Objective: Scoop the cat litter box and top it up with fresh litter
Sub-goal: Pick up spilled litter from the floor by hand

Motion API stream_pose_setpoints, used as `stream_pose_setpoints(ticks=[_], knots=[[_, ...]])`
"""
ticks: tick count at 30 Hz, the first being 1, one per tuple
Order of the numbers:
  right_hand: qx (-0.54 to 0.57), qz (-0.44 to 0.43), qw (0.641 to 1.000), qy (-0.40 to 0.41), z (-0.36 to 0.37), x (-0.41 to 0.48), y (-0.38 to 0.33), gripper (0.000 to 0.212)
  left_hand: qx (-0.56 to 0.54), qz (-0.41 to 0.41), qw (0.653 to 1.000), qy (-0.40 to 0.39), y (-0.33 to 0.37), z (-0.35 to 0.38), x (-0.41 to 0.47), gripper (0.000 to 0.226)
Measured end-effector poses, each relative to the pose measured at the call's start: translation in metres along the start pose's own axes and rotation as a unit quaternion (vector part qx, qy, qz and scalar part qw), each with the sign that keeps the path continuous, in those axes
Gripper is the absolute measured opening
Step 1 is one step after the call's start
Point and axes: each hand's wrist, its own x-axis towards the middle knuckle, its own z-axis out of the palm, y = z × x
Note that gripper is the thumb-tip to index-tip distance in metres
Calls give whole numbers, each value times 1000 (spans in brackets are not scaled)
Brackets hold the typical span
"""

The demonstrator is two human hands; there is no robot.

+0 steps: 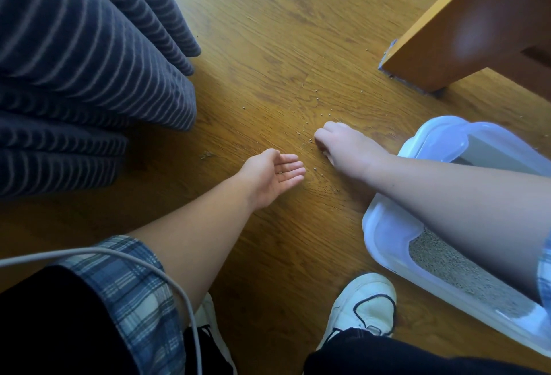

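A white litter box (384, 231) with a pale blue rim stands on the wood floor at the right, with grey litter (447, 267) inside. Loose litter grains (316, 97) lie scattered on the floor to its left. My right hand (343, 143) reaches over the box to the floor, knuckles up and fingers curled down among the grains; its fingertips are hidden. My left hand (272, 176) is held palm up and cupped just left of it, with a few grains lying in the palm. No scoop is in view.
Dark blue striped fabric (89, 61) hangs to the floor at the left. An orange wooden furniture corner (477, 25) stands at the upper right. My white shoe (363, 306) is planted beside the box. A grey cable (119, 255) crosses my left sleeve.
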Motion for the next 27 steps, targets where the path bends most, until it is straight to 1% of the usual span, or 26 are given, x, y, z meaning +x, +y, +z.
stream_pose_setpoints(ticks=[2,7,9,15,17,18,20,22,24,25,27], knots=[[-12,-15,1000,-12,-1,0,1,17,1,-1,1000,1,0,-1,1,39],[-47,-39,998,-34,1,2,2,19,2,-3,1000,0,-1,-3,2,38],[-56,-37,997,-39,0,3,3,20,2,-6,1000,2,-2,-4,2,38],[-60,-2,997,-37,0,1,-4,10,12,-18,1000,4,-8,-5,1,38],[-26,-4,999,-28,0,-1,-7,6,6,-17,1000,1,-9,-5,1,39],[6,-18,1000,-17,0,-2,-11,5,3,-16,1000,-3,-9,-5,1,40],[80,-63,995,9,-2,-6,-26,9,-7,-13,1000,-11,-10,-5,0,40],[140,-111,984,19,-4,-11,-47,12,-34,-5,999,-20,-9,-6,-1,37],[163,-142,976,11,-6,-15,-60,15,-49,2,998,-26,-9,-8,-2,35],[168,-144,975,13,-6,-14,-61,17,-48,4,999,-24,-9,-9,-3,35],[176,-109,978,42,-6,-8,-55,19,-41,3,999,-14,-7,-11,-4,36]])
